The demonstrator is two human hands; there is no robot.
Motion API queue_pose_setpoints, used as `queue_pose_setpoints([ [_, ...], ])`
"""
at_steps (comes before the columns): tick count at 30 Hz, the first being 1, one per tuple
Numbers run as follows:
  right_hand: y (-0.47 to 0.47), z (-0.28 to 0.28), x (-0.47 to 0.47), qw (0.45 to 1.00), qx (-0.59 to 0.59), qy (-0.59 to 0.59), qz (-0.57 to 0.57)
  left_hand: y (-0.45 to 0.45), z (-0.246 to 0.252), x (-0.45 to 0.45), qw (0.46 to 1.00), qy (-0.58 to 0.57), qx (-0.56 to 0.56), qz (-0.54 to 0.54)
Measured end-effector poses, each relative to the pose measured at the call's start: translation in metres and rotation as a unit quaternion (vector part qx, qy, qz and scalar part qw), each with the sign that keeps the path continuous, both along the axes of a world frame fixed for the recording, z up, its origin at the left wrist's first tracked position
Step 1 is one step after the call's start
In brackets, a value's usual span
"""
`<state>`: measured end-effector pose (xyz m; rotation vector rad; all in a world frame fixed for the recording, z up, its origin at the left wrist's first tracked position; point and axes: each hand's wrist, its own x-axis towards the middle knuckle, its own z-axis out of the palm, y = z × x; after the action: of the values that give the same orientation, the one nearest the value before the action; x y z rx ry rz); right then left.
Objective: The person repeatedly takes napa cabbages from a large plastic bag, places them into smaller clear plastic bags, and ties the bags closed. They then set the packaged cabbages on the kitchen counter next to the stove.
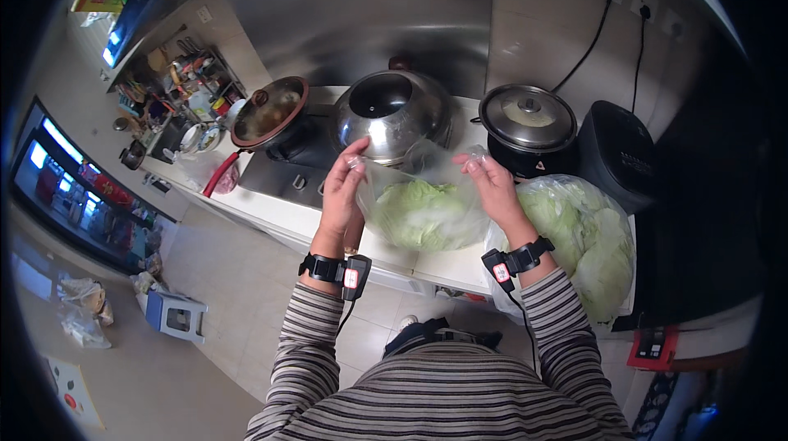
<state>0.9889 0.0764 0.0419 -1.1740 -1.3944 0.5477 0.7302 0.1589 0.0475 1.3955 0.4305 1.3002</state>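
A clear plastic bag [425, 213] with pale green leafy vegetable, seemingly cabbage or lettuce, hangs between my hands over the counter's front. Its upper left corner is pinched by my left hand [346, 185], its upper right corner by my right hand [492, 188]. Between them the bag's top edge is spread wide. To the right, beyond my right wrist, a larger clear bag of leafy greens [578, 238] lies on the counter. Behind my hands stands a wok with a domed steel lid [375, 127]. Both wrists wear black straps with small devices.
A lidded pan [271, 111] with a red handle [221, 175] sits at the left of the stove [295, 179]. A lidded black pot [529, 124] and a black appliance [619, 154] stand at the right. A blue and white stool [175, 316] is on the floor.
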Motion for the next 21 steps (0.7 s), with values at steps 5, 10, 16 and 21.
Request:
queue_pose_setpoints([
  [5, -0.016, 0.015, -0.023, 0.978, -0.054, 0.14, 0.147, -0.015, 0.007, 0.043, 0.957, 0.181, 0.158, -0.162],
  [10, -0.024, 0.031, -0.059, 0.982, 0.018, -0.161, 0.102, -0.029, -0.019, 0.05, 0.919, 0.306, 0.163, -0.186],
  [16, -0.019, 0.043, -0.081, 0.912, 0.139, -0.387, -0.009, -0.03, -0.054, 0.052, 0.947, 0.194, 0.251, -0.055],
  [21, -0.008, 0.019, -0.065, 0.95, -0.082, -0.298, -0.034, -0.021, -0.053, 0.051, 0.961, 0.272, 0.019, -0.053],
])
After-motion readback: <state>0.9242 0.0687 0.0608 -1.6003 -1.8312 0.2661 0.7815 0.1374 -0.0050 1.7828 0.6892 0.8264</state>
